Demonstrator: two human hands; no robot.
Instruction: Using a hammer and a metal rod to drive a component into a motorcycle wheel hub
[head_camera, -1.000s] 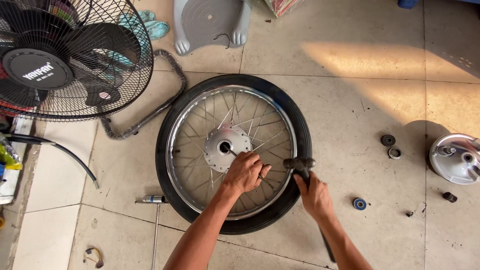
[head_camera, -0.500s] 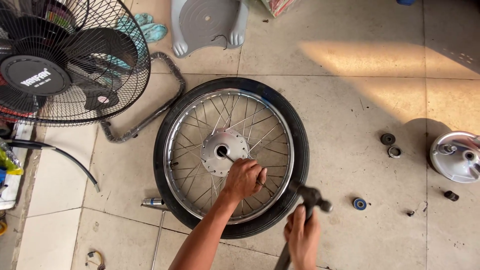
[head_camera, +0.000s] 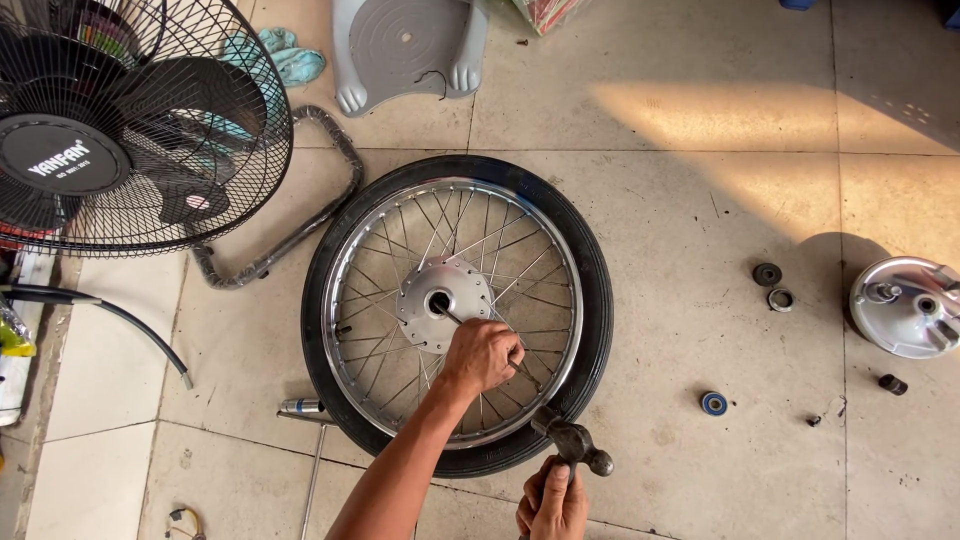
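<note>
R hand (head_camera: 553, 503), nearest the camera at the bottom edge, has its fingers wrapped tight round the handle of a hammer (head_camera: 573, 440). Hammer head now sits low, over the tyre's near edge, just off the rim. A sec ago it was up beside the tyre on the right, w/ the hand further up; half a sec ago already pulled down and back. So the hammer has been drawn toward the body, away from the hub — looks like a wind-up or a pause between blows, not a strike landing.

L hand (head_camera: 484, 355) lies over the spokes, fingers closed on a thin metal rod (head_camera: 449, 314), prob. a punch or drift; its tip points into the hole at the hub (head_camera: 443, 303). L hand has barely shifted across the three pics — tool stays lined up on the hub centre.

The wheel (head_camera: 457, 312) lies flat on the tiled floor (head_camera: 680, 200), black tyre still on, same spot as before.

Further out: small blue-ringed bearing (head_camera: 713, 403) right of the wheel, two dark rings (head_camera: 773, 285) beyond it, a shiny brake drum cover (head_camera: 908, 306) at far right. Left: a chrome tool (head_camera: 300, 406) touching the tyre, a bent grey tube (head_camera: 300, 215), a black fan (head_camera: 130, 120). Top: a grey plastic base (head_camera: 408, 50).
</note>
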